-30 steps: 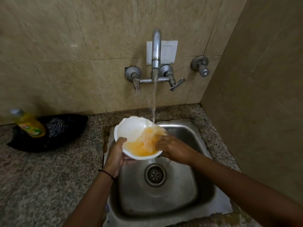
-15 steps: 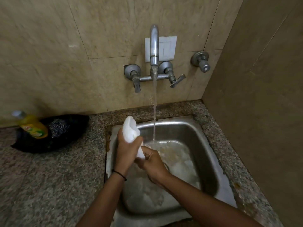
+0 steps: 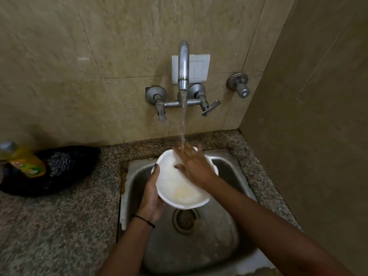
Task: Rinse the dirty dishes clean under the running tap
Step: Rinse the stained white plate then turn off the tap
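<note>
Bowl (image 3: 179,188): round, smooth, glossy white

The tap (image 3: 183,62) and bowl (image 3: 175,186) crowd the sink's (image 3: 229,246) back; room lies over the drain (image 3: 185,220), side wall (image 3: 308,116) close right.

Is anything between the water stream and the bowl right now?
Yes. The right hand lies spread over the far rim of the bowl, and the stream lands on its fingers before reaching the bowl. The left hand grips the bowl's left side, clear of the water.
</note>
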